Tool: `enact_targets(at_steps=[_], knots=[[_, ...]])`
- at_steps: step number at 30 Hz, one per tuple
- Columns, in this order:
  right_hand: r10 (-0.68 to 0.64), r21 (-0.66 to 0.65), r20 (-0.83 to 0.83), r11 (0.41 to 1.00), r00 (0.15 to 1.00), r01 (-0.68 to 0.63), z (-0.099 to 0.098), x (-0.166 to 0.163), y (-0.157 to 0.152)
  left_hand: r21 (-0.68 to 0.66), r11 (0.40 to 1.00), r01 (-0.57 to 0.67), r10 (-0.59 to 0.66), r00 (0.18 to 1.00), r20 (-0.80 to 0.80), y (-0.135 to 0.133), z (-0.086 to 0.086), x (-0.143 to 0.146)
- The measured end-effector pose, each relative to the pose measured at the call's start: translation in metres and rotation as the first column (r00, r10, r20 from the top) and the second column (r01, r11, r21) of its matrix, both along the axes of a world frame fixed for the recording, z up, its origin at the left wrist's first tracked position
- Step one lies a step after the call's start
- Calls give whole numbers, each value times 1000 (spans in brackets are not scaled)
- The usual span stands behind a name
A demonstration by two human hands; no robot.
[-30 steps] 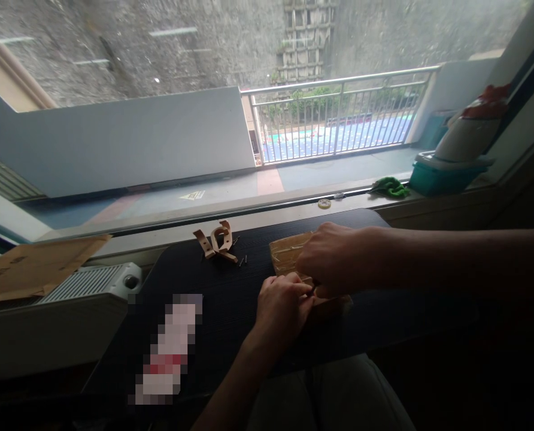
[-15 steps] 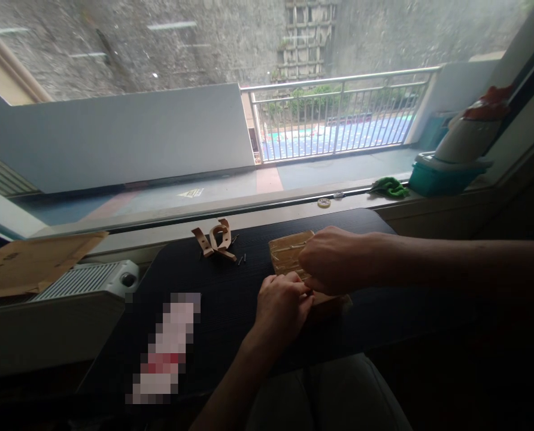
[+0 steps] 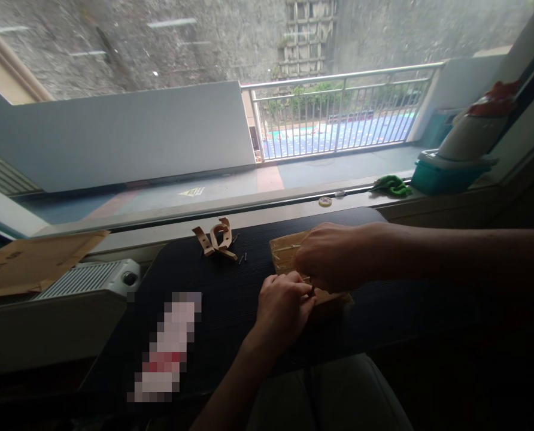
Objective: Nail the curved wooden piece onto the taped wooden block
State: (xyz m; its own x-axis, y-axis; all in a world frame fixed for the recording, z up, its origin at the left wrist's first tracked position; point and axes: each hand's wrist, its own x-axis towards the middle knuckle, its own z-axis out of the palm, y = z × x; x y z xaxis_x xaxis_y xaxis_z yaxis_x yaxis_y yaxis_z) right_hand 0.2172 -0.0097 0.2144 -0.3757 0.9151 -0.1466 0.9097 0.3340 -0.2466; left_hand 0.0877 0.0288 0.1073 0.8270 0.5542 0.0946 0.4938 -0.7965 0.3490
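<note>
On the dark table lies a tan, box-like block [image 3: 285, 244] with a shiny, tape-like top and a few pale slivers on it. My right hand [image 3: 323, 254] is closed above its middle, knuckles up, and covers much of it. What its fingers hold is hidden. My left hand [image 3: 285, 302] rests against the block's near left side, fingers bent together around something small and dark near the right hand's fingertips. Its kind does not show. Left of the block lie several light wooden pieces with holes [image 3: 217, 239], and small screw-like metal pins [image 3: 242, 258] beside them.
A pixelated strip [image 3: 166, 347] lies on the black table [image 3: 222, 311] at left. Behind stands a window sill with a tape roll [image 3: 325, 202], a green cloth [image 3: 391, 186] and a teal box [image 3: 451, 173]. A radiator [image 3: 87, 281] with cardboard [image 3: 38, 260] is at far left.
My right hand has shifted slightly left and turned a little, so its fingertips sit somewhat apart from the left hand. The left hand stays nearly in place. The view has shifted slightly.
</note>
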Motion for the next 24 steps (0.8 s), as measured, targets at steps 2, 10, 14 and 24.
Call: enact_targets(at_steps=[2, 10, 14, 24], knots=[[-12, 23, 57, 1000, 998, 11, -5, 1, -1, -6, 1000, 12, -12, 1000, 9, 0, -1, 0], [104, 18, 339, 993, 935, -117, 2, 0, -2, -15, 1000, -4, 5, 999, 36, 0, -1, 0], [202, -63, 352, 979, 914, -193, 11, -3, 1, -44, 999, -5, 7, 998, 54, 0, 2, 0], [-21, -8, 142, 1000, 990, 23, -8, 1, -1, -52, 999, -7, 10, 999, 44, 0, 0, -1]])
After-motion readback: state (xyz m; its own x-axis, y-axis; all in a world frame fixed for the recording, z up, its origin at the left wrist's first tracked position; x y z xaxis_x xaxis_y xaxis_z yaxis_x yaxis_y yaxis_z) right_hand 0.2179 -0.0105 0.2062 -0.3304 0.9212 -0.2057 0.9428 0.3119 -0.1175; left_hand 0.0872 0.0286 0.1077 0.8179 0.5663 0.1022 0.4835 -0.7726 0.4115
